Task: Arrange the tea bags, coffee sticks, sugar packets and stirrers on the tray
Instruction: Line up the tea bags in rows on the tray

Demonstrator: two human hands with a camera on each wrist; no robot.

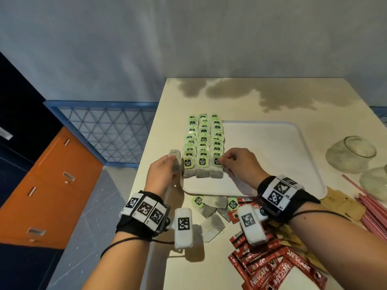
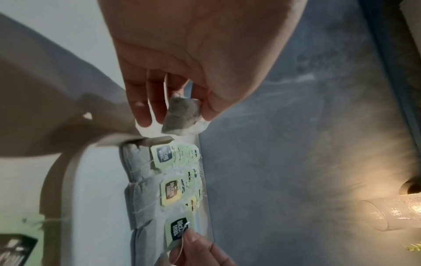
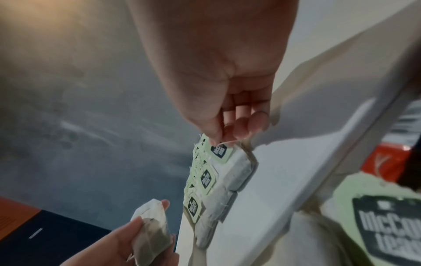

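Three neat columns of tea bags (image 1: 202, 145) with green tags are laid along the left edge of the white tray (image 1: 272, 155), which is set on the table (image 1: 240, 97); the rest of the tray is bare. A further tea bag (image 1: 175, 162) is held upright in the grip of the left hand (image 1: 162, 174), pinched between thumb and fingers just beside the tray's near-left corner and not yet placed. The green tag (image 1: 217, 161) of the nearest bag in the right-hand column is pinched by the thumb and forefinger of the right hand (image 1: 240, 164), whose other fingers are curled in; it is judged that this tag is being straightened. A few loose tea bags (image 1: 209, 208) are left on the table in front of the tray's near edge. The red coffee sticks (image 1: 272, 266) are heaped at the near-right part of the table, the brown sugar packets (image 1: 343, 204) are spread beside the tray's near-right corner, and the pink stirrers (image 1: 368, 206) are lying by the right edge; none of these is on the tray. Two glass jars (image 1: 354, 153) are seen lying near the right edge. The task is judged to be at an early stage: the tea bags are nearly arranged, while the other three kinds are still to be handled.
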